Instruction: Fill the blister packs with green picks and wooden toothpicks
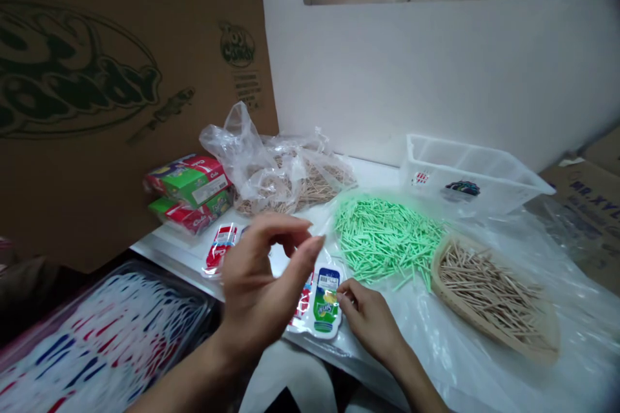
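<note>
A white-edged packet (328, 303) with can-shaped prints, one green with a fruit picture and one red, lies at the table's front edge. My right hand (371, 317) is closed, thumb and fingertips pinched at its right edge. Raised above the packet's left side, my left hand (271, 277) covers part of it. Its fingers are curled, with a small gap between thumb and index finger and nothing visible between them. A similar red packet (220, 248) lies behind my left hand, partly hidden.
Green sticks (387, 239) are heaped behind my right hand, beside a basket (547, 342) of brown sticks. A clear plastic bag (252, 161) of sticks, boxes (194, 184), a white bin (475, 187) and a large carton (121, 26) stand around. A tray of striped pieces (111, 335) is front left.
</note>
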Demonstrator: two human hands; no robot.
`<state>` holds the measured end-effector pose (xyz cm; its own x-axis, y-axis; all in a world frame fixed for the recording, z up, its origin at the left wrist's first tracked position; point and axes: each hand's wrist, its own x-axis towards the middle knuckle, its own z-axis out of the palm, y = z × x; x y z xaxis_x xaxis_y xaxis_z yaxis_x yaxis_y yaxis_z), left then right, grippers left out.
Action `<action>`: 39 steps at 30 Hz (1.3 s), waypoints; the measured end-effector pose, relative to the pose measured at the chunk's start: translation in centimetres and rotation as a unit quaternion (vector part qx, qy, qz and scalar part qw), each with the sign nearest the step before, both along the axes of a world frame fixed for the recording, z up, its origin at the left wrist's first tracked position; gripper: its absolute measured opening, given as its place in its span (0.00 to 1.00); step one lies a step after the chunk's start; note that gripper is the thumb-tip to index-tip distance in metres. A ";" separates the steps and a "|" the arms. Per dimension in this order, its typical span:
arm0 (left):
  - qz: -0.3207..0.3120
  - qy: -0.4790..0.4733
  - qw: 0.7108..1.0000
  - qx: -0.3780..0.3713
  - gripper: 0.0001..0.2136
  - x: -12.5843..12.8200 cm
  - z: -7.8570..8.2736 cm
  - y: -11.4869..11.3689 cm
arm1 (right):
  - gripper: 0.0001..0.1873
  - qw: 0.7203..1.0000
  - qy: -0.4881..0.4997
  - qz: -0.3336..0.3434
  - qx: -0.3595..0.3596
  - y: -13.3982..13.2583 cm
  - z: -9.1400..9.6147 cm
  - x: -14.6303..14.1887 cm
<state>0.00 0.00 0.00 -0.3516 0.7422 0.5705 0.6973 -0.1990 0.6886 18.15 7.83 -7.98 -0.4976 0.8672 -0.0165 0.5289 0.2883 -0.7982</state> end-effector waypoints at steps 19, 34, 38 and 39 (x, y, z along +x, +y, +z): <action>0.014 0.300 0.884 -0.358 0.16 -3.6 -8.1 4.9 | 0.15 0.996 -0.066 -0.033 0.049 -0.1 -2.0 -0.3; -0.210 -0.613 0.711 -0.271 0.11 2.2 -5.9 4.7 | 0.14 0.934 0.303 -0.005 -0.188 0.3 -0.6 1.0; -0.266 -0.639 0.655 -0.305 0.13 4.9 -5.6 5.0 | 0.13 0.937 0.291 0.004 -0.192 -0.2 -0.8 2.2; -0.268 -0.637 0.652 -0.311 0.13 5.3 -5.6 5.1 | 0.13 0.939 0.284 0.014 -0.193 -0.2 -0.7 2.5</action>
